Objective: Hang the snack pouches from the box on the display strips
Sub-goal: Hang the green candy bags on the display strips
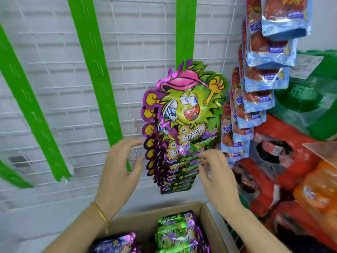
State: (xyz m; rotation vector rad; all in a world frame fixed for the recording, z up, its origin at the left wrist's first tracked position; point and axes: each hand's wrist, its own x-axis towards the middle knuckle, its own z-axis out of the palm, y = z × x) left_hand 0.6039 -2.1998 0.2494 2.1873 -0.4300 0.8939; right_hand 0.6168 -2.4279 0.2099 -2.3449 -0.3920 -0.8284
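Several purple-and-green snack pouches (184, 114) with a cartoon figure hang overlapped on a green display strip (186, 28) against the white wire grid. My left hand (120, 167) hovers just left of the pouch stack, fingers loosely spread and holding nothing. My right hand (215, 172) is at the stack's lower right, its fingertips touching the front pouches near their bottom edges. Below, an open cardboard box (206, 216) holds more of the same pouches (176, 232).
Bare green strips (94, 70) hang on the wire grid (54, 42) to the left. At the right hangs a column of blue-and-red snack bags (264, 73), with red drink packs (284, 161), orange bottles (317, 190) and a green bag (313, 99) stacked beside them.
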